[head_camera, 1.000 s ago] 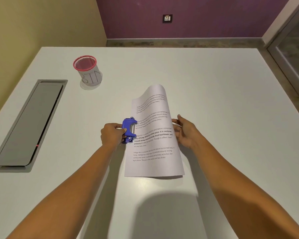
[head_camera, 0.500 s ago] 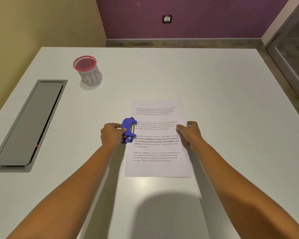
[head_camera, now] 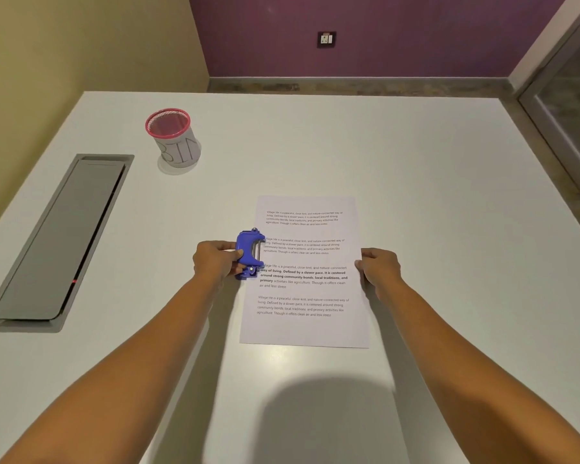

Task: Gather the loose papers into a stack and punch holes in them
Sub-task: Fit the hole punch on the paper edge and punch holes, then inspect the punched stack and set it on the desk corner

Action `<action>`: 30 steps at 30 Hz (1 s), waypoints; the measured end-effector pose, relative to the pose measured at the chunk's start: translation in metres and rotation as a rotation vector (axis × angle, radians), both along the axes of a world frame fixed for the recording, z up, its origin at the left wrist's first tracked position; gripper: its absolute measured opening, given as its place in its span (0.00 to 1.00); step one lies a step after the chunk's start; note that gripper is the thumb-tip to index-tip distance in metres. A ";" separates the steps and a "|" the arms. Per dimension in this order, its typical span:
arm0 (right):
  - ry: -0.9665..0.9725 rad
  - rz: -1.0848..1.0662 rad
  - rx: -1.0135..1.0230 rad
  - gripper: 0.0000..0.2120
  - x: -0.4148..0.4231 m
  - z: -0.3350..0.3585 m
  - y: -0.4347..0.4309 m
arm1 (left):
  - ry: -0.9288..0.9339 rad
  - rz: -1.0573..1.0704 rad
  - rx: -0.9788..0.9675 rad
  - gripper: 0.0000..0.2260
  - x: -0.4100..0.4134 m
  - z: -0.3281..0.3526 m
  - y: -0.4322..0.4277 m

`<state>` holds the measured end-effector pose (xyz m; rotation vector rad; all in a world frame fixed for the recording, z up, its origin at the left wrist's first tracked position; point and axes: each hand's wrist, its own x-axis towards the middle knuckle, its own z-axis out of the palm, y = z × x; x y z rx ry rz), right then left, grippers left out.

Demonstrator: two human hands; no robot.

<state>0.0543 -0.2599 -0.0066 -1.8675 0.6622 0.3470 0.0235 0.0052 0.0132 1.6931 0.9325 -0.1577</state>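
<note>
You are closing your left hand [head_camera: 215, 261] around the blue hole punch [head_camera: 249, 254], with the fingers wrapped over its back and the thumb tucked against its near side. The punch is sitting at the left long edge of the printed paper stack [head_camera: 307, 289], about halfway along that edge, and its slot is facing the sheets, so the margin looks fed into its mouth. That placement is putting the holes in the blank margin, clear of most of the text, though the punch is overlapping the first letters of a few lines.

Your right hand [head_camera: 379, 269] is resting on the opposite long edge, fingers curled and touching the paper's border. Whether it is pinching the edge or only pressing it down, I cannot tell. It seems to be bracing the sheets so they are not sliding away from the punch as you squeeze. The stack is lying flat on the white table [head_camera: 432, 195], edges squared, so the gathering appears done.

The red-rimmed mesh pen cup [head_camera: 173, 139] is standing well apart at the far left, beside the grey cable hatch [head_camera: 54, 242], neither in your way.
</note>
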 end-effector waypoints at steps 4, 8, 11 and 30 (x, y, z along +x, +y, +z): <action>-0.015 -0.013 -0.013 0.14 0.001 -0.001 0.001 | 0.006 0.031 -0.018 0.09 -0.002 0.000 0.012; -0.023 -0.022 -0.025 0.14 0.003 -0.002 -0.002 | 0.004 0.040 0.016 0.10 -0.006 0.001 0.033; -0.013 -0.039 -0.011 0.14 0.003 -0.002 -0.002 | -0.004 0.058 0.023 0.10 -0.008 0.002 0.046; -0.130 -0.004 0.025 0.15 -0.001 0.011 -0.005 | -0.226 -0.029 0.424 0.16 -0.017 0.023 0.012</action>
